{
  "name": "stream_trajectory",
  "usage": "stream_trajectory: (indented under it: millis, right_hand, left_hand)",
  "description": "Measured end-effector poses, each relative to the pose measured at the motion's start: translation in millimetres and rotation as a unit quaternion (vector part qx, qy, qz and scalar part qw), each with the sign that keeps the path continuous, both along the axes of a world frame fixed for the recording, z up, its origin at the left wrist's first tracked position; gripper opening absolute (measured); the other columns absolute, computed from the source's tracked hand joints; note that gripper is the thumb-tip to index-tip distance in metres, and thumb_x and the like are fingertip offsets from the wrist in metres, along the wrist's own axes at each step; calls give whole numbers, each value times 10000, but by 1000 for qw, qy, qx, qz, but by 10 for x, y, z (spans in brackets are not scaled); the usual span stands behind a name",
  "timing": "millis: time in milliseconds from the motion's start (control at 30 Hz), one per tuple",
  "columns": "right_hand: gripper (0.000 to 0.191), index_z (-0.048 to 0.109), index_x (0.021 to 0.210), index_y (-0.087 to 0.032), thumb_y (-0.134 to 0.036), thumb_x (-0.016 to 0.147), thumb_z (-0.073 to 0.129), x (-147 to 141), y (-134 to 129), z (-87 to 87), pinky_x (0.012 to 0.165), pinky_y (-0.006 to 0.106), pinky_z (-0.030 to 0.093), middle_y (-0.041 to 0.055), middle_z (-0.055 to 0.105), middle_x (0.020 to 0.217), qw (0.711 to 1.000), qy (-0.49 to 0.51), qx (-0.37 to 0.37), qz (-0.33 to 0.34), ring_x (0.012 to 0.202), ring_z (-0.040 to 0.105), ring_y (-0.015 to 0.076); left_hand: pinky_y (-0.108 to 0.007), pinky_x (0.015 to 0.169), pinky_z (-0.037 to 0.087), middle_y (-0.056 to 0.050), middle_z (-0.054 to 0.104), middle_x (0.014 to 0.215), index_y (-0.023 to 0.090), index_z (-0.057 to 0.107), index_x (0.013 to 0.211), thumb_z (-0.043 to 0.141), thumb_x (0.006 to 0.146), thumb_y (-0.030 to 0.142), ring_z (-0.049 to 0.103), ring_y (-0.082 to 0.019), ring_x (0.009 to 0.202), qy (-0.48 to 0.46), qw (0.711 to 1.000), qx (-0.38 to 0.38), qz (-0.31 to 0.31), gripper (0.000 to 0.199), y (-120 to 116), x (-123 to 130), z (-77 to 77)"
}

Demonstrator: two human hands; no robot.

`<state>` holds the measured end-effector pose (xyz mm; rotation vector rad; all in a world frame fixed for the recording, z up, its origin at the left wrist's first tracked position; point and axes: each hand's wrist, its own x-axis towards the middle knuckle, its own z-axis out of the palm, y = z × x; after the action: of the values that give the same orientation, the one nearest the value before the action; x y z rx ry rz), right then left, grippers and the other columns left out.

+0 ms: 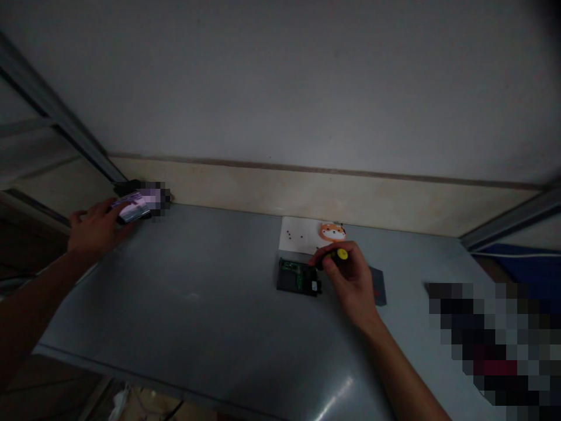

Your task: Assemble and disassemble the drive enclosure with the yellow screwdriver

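At the table's far left corner, my left hand [94, 231] has its fingers and thumb on the near end of a phone [134, 209] with a lit screen. My right hand [350, 283] is closed round a screwdriver [342, 254] with a black handle and a yellow end cap. The screwdriver's tip is hard to see. Just left of this hand lies a dark device [289, 280] with a green circuit board [299, 276] exposed. Behind it is a white sheet [302, 235] with several small dark specks, perhaps screws, and an orange animal face [332, 231] at its right.
A flat dark grey panel [378, 286] lies partly behind my right wrist. The grey table [184, 304] runs back to the wall [245, 187], with metal frame posts [504, 219] at both sides. A blurred-out area covers the right end.
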<state>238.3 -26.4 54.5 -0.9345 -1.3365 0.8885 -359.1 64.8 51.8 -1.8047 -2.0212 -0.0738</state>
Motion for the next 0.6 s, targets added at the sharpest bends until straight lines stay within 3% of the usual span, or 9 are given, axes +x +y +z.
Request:
stream_trajectory:
  millis: [100, 400, 500, 600]
  right_hand:
    - [120, 611, 1011, -260, -332, 960, 693, -1, 0, -4, 758, 338, 533, 1, 718, 882, 1000, 4, -1, 4, 807, 704, 164]
    - [117, 602, 1019, -258, -316, 965, 688, -1, 11, -14, 743, 338, 528, 6, 717, 890, 1000, 11, 0, 7, 811, 697, 164]
    - [121, 608, 1015, -256, -321, 960, 694, -5, 16, -15, 749, 347, 535, 10, 714, 894, 1000, 9, 2, 8, 811, 701, 169]
    - [124, 615, 1007, -256, -335, 958, 698, -4, 15, -18, 770, 362, 535, 15, 710, 899, 1000, 3, 3, 9, 817, 698, 177]
  left_hand:
    - [-638, 1180, 241, -220, 453, 1597, 158, 364, 1602, 375, 1035, 532, 425, -393, 1435, -14, 1000, 11, 2, 679, -14, 60, 46]
    - [-679, 1196, 201, -229, 360, 1645, 194, 366, 1606, 410, 1027, 570, 348, -413, 1498, -48, 998, 41, -6, 691, -105, 251, 76]
    - [-688, 1171, 271, -172, 289, 1680, 250, 409, 1585, 431, 1029, 556, 305, -429, 1513, -63, 992, 100, -43, 635, -145, 611, 73]
    - [-637, 1140, 380, -63, 420, 1599, 320, 539, 1459, 495, 1034, 474, 440, -367, 1434, -78, 974, 129, -169, 455, -173, 1270, 67]
